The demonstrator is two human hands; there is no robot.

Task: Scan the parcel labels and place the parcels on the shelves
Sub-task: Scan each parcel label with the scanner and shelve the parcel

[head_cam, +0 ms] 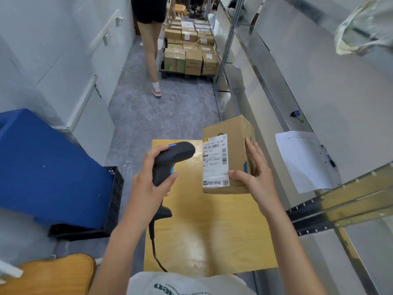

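Note:
A small brown cardboard parcel (pixel 231 135) with a white barcode label (pixel 214 160) facing up is held above a wooden table (pixel 204 241). My right hand (pixel 253 173) grips its right side, thumb on the label's lower corner. My left hand (pixel 148 179) grips a black handheld scanner (pixel 170 160) by its handle, nose pointing right at the label. A blue light shows on top of the scanner. Its cable hangs down over the table. Metal shelves (pixel 319 116) run along the right.
A blue bin sits in a black crate (pixel 114 199) at left. A wooden chair (pixel 53 271) is at bottom left. Several stacked cardboard boxes (pixel 189 54) fill a pallet down the aisle, beside a walking person (pixel 152 39). A paper sheet (pixel 304 160) lies on the shelf.

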